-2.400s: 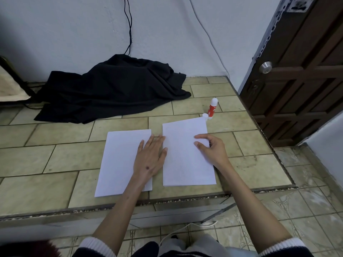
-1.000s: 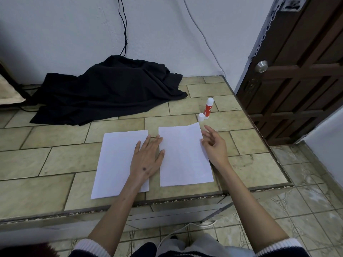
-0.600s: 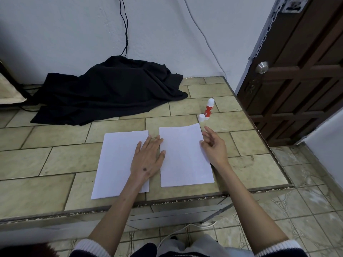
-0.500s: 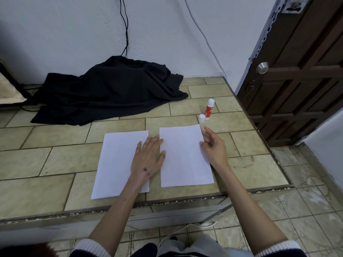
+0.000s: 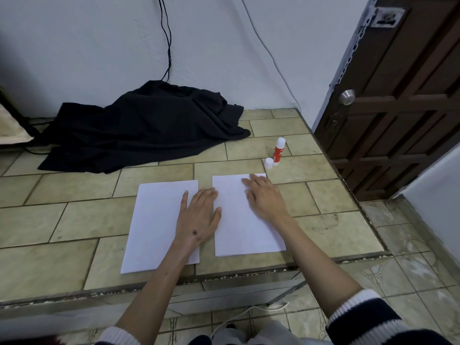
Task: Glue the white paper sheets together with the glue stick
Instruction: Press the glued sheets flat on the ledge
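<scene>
Two hands flat on two white sheets, one glue stick beyond.

Left hand [image 5: 199,215], fingers straight, presses the left sheet [image 5: 154,225] on the tiled counter [image 5: 74,220], thumb touching the right sheet [image 5: 236,227]; right hand [image 5: 266,197] lies flat there. Beyond that sheet stand the red glue stick [image 5: 278,151] and its round white cap [image 5: 268,163]; farther left, one crumpled black cloth [image 5: 149,125].

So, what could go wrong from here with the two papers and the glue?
1. The glue stick stands upright and open, its cap beside it, just beyond the right hand; a reach could knock it over.
2. The left hand spans the gap between the left sheet and the right sheet; sliding either may skew their alignment.
</scene>
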